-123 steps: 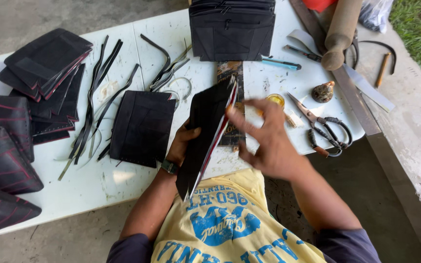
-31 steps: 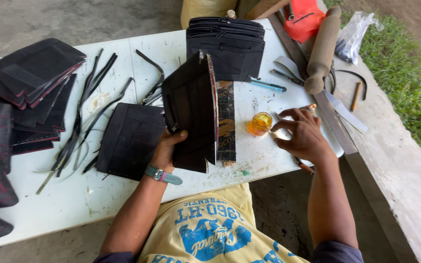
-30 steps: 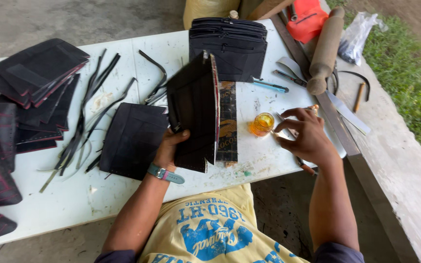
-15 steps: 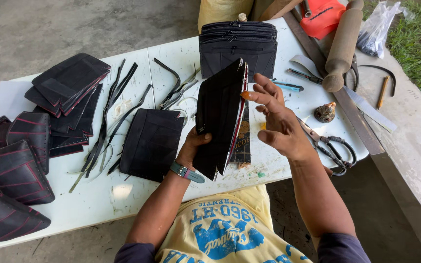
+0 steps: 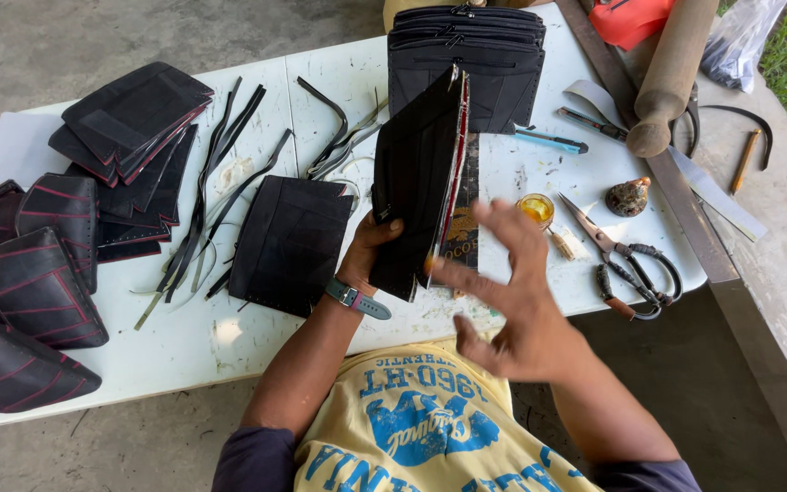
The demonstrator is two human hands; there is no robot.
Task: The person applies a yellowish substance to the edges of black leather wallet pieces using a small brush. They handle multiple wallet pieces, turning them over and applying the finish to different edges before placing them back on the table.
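Head view. Left hand point(image 5: 371, 246) clamped on black panel point(image 5: 416, 178), held upright on edge above the table point(image 5: 184, 346), thumb on the near face, fingers hidden behind. Red lining visible along the panel's right edge. Right hand point(image 5: 512, 301) spread wide, holding nothing, index fingertip touching the panel's lower right edge; what looks like a dab of yellow at that fingertip, too blurred to be sure. Small jar point(image 5: 536, 209) of yellow glue open just right of the panel, scissors point(image 5: 626, 264) further right, blue cutter point(image 5: 550, 140) beyond.

Progress, as a judgement: well underway, far from over. Done, by the look of it: a stack of finished black pouches point(image 5: 468, 55) at the far edge, ribbed pieces point(image 5: 34, 282) piled at the left. Still waiting: a flat panel point(image 5: 289, 241) lying left of the left wrist, a fan of cut sheets point(image 5: 129, 118) far left, loose strips point(image 5: 202, 196) between them. Edge of the held panel apparently mid-gluing, not yet closed or pressed.
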